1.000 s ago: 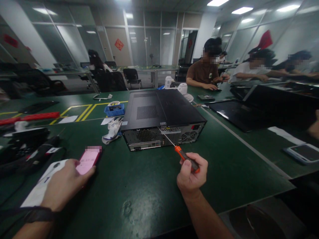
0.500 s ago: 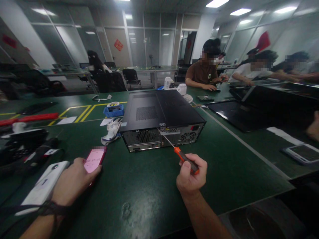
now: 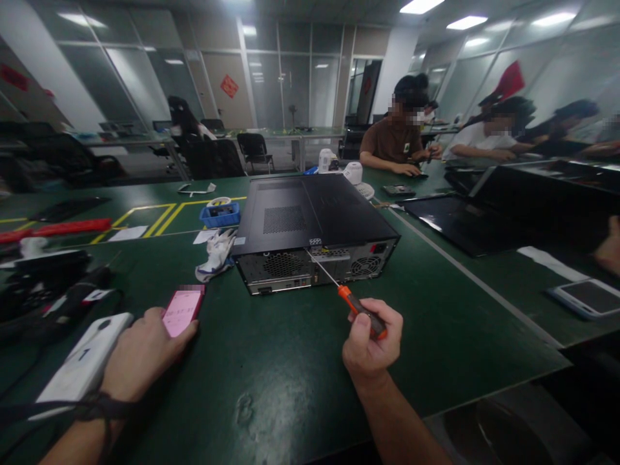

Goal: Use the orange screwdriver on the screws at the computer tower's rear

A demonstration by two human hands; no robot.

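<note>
A black desktop computer case (image 3: 334, 206) lies flat on the green table (image 3: 271, 361), its rear panel with vents and ports facing me. My right hand (image 3: 372, 336) is closed around the orange and black handle of a screwdriver (image 3: 356, 305). The thin shaft points up and left, its tip at the upper edge of the rear panel; whether it touches a screw is too small to tell. Low on the left, my left hand (image 3: 140, 352) grips a phone (image 3: 183, 311) with a lit pink screen. A white device marked 1 (image 3: 82, 361) lies beside that wrist.
White gloves (image 3: 216, 254) and a blue bin (image 3: 220, 214) are left of the case. Dark cables and gear (image 3: 53, 284) crowd the left edge. To the right are a black panel (image 3: 450, 223) and another phone (image 3: 588, 298). A co-worker in brown (image 3: 394, 145) sits across the table.
My right hand and the screwdriver stay in the same place against the case. The left hand and phone have barely shifted. On the right, a co-worker in white has moved an arm.
</note>
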